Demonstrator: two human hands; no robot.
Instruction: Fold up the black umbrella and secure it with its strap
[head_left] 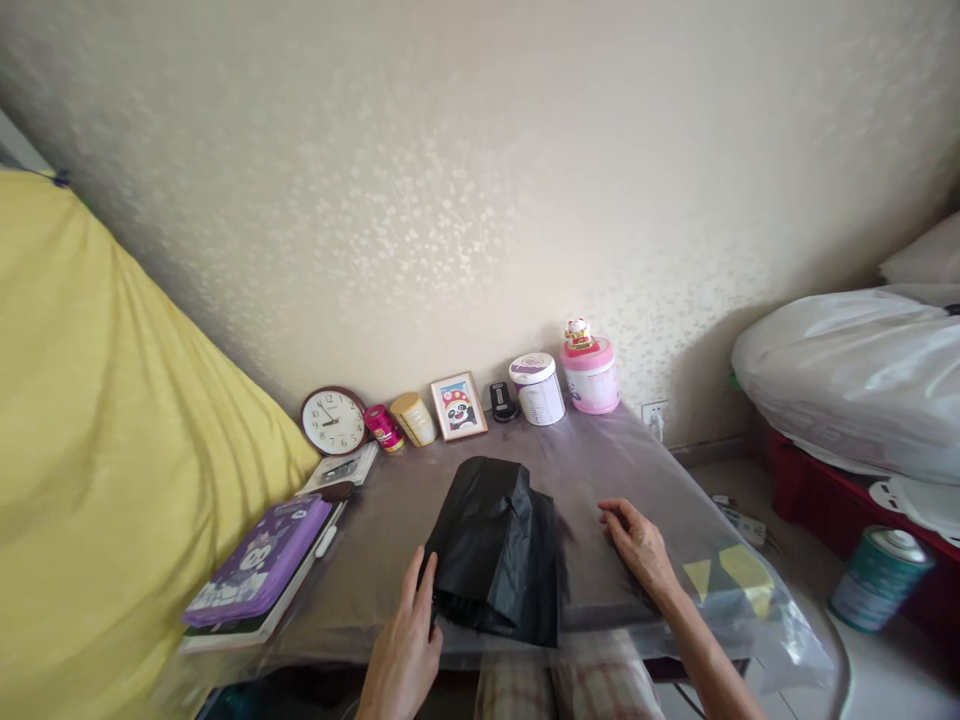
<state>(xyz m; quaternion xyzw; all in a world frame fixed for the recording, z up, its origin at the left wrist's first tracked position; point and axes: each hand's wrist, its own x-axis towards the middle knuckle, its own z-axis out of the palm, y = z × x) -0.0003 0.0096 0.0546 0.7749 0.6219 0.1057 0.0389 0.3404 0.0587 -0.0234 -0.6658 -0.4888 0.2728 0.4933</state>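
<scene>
A black plastic bag point(487, 540), creased and folded over itself, lies near the front of the table. My left hand point(409, 620) grips its lower left edge, fingers on the outer side and the thumb near the bottom. To the right of the bag, apart from it, my right hand point(637, 540) rests at the tabletop with its fingers curled in. Nothing shows between those fingers. What the bag contains, if anything, is hidden.
Along the wall stand a clock point(332, 421), a pink can point(384, 428), a panda picture frame point(459, 406) and two tubs point(537, 388). A purple pouch point(255, 560) lies on books at the left. A spray can point(879, 580) stands on the floor at right.
</scene>
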